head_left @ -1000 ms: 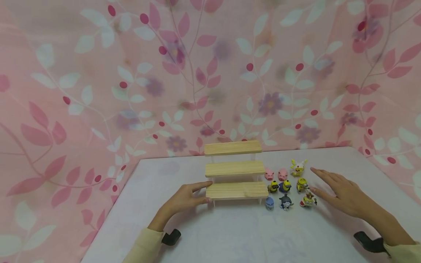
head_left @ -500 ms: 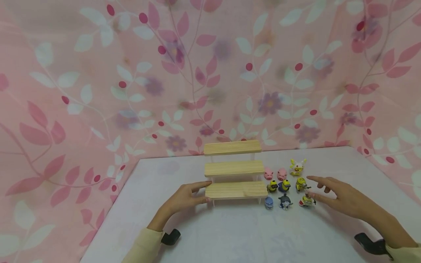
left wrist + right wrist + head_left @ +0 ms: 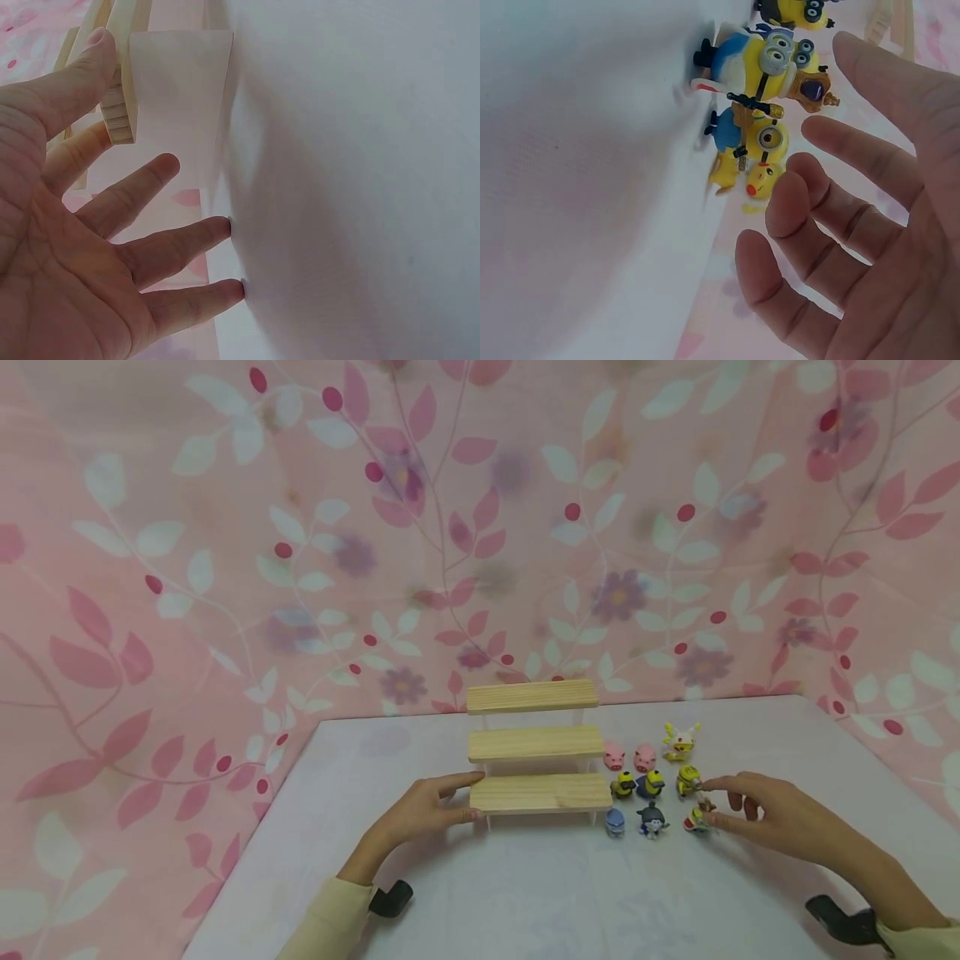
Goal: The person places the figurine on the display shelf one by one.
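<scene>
A person's left hand (image 3: 420, 814) holds a three-tier wooden stand (image 3: 536, 743) at the centre of the head view, thumb and forefinger clamped on the left end of the lowest board (image 3: 540, 793), the other fingers spread. At lower right, the right hand (image 3: 780, 810) hovers beside a robed figure (image 3: 696, 822), thumb and forefinger apart, the remaining fingers loosely bent, gripping nothing. In the head view the thumb tip overlaps the figure; whether they touch cannot be told.

The robed figure stands on the table (image 3: 525, 893), front right of a cluster of small toys, with a one-eyed figure (image 3: 766, 139) close behind it and two pigs (image 3: 645, 758) farther back, nearer the stand.

A clean pick probably calls for a pinch on the figure's rounded body, clear of its gold top (image 3: 808, 90) and of the thin rod (image 3: 772, 111) beside it, then a straight lift that spares its neighbour. A light left-hand hold should suffice to steady the stand.

No label, logo or lettering is legible; several yellow toys look like Minions characters.
</scene>
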The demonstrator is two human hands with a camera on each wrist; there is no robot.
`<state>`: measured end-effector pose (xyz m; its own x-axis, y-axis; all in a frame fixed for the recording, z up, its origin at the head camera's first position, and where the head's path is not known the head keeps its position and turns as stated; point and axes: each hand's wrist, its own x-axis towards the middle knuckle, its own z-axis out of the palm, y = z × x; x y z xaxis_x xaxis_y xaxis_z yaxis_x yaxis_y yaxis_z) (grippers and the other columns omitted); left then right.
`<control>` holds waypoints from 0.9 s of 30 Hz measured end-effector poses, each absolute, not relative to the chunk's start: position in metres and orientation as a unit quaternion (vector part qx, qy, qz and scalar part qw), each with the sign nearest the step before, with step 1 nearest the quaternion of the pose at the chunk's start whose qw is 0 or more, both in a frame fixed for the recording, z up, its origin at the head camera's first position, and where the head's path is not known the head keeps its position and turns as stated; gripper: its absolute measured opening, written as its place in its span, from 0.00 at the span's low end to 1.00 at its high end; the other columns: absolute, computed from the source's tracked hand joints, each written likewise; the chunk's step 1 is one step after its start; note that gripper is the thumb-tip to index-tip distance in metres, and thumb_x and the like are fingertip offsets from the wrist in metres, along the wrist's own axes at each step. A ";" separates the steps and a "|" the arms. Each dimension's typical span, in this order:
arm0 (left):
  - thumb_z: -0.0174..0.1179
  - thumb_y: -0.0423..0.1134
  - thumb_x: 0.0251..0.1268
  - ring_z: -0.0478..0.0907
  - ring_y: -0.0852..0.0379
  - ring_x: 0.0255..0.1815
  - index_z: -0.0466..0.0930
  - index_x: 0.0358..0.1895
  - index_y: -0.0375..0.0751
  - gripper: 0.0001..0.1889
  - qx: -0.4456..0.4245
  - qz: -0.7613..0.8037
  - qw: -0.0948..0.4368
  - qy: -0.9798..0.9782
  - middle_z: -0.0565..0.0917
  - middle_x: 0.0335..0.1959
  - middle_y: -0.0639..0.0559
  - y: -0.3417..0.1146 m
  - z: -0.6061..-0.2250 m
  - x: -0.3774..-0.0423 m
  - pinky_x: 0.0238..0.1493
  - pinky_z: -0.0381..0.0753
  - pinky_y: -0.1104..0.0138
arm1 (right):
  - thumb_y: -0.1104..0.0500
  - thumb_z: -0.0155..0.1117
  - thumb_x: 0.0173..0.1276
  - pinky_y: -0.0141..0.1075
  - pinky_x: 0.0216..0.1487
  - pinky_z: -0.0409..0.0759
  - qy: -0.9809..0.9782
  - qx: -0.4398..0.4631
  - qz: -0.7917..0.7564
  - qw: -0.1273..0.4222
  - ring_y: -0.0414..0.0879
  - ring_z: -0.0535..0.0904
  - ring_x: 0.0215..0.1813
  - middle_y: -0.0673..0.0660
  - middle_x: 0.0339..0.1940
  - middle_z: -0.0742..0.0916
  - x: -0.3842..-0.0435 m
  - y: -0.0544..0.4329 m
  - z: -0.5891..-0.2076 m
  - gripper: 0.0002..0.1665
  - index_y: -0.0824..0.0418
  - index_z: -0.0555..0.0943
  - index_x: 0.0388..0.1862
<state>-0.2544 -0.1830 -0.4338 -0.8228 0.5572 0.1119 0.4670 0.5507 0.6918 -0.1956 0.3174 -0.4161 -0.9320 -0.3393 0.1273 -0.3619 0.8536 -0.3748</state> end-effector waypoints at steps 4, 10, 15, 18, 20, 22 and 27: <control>0.68 0.52 0.62 0.68 0.51 0.69 0.73 0.69 0.54 0.32 0.301 0.376 0.059 0.874 0.74 0.67 0.58 -0.183 -0.434 -0.255 0.65 0.70 0.50 | 0.38 0.72 0.60 0.30 0.24 0.68 -0.965 0.170 0.197 0.022 0.36 0.67 0.28 0.44 0.28 0.73 -0.194 0.316 -0.417 0.27 0.52 0.85 0.52; 0.68 0.53 0.62 0.68 0.52 0.69 0.73 0.70 0.49 0.33 0.306 0.373 0.058 0.874 0.74 0.67 0.59 -0.183 -0.435 -0.256 0.65 0.70 0.51 | 0.39 0.72 0.59 0.30 0.24 0.66 -0.967 0.167 0.188 0.036 0.35 0.66 0.28 0.43 0.27 0.72 -0.194 0.315 -0.418 0.21 0.49 0.86 0.46; 0.68 0.54 0.61 0.68 0.54 0.69 0.73 0.70 0.49 0.34 0.301 0.371 0.060 0.876 0.74 0.67 0.60 -0.184 -0.437 -0.257 0.65 0.70 0.52 | 0.41 0.73 0.59 0.30 0.23 0.65 -0.966 0.170 0.192 0.046 0.35 0.65 0.27 0.43 0.26 0.72 -0.195 0.314 -0.420 0.18 0.48 0.86 0.44; 0.68 0.54 0.61 0.68 0.54 0.69 0.73 0.70 0.49 0.34 0.299 0.374 0.061 0.876 0.74 0.67 0.60 -0.184 -0.438 -0.257 0.65 0.70 0.52 | 0.43 0.73 0.60 0.30 0.23 0.66 -0.964 0.173 0.197 0.047 0.35 0.66 0.26 0.43 0.25 0.72 -0.195 0.314 -0.422 0.17 0.48 0.85 0.43; 0.68 0.54 0.61 0.68 0.53 0.69 0.73 0.70 0.49 0.33 0.297 0.374 0.062 0.876 0.74 0.67 0.60 -0.184 -0.437 -0.257 0.65 0.70 0.52 | 0.43 0.74 0.60 0.30 0.23 0.65 -0.963 0.176 0.199 0.045 0.35 0.66 0.26 0.43 0.25 0.72 -0.196 0.314 -0.422 0.16 0.48 0.85 0.43; 0.69 0.54 0.61 0.68 0.52 0.69 0.73 0.70 0.52 0.33 0.292 0.372 0.064 0.879 0.74 0.67 0.60 -0.183 -0.436 -0.256 0.65 0.70 0.51 | 0.44 0.74 0.60 0.30 0.23 0.65 -0.962 0.180 0.201 0.044 0.35 0.66 0.26 0.43 0.25 0.72 -0.196 0.314 -0.422 0.15 0.48 0.84 0.42; 0.69 0.55 0.60 0.70 0.49 0.68 0.73 0.69 0.57 0.32 0.281 0.366 0.064 0.885 0.74 0.67 0.60 -0.183 -0.434 -0.255 0.64 0.70 0.50 | 0.45 0.74 0.60 0.30 0.23 0.66 -0.960 0.186 0.205 0.046 0.35 0.66 0.26 0.43 0.25 0.72 -0.197 0.313 -0.422 0.15 0.47 0.84 0.42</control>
<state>-0.2550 -0.1825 -0.4336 -0.8342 0.5439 0.0912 0.4495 0.5748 0.6838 -0.1965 0.3130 -0.4216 -0.9266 -0.3385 0.1636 -0.3758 0.8471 -0.3758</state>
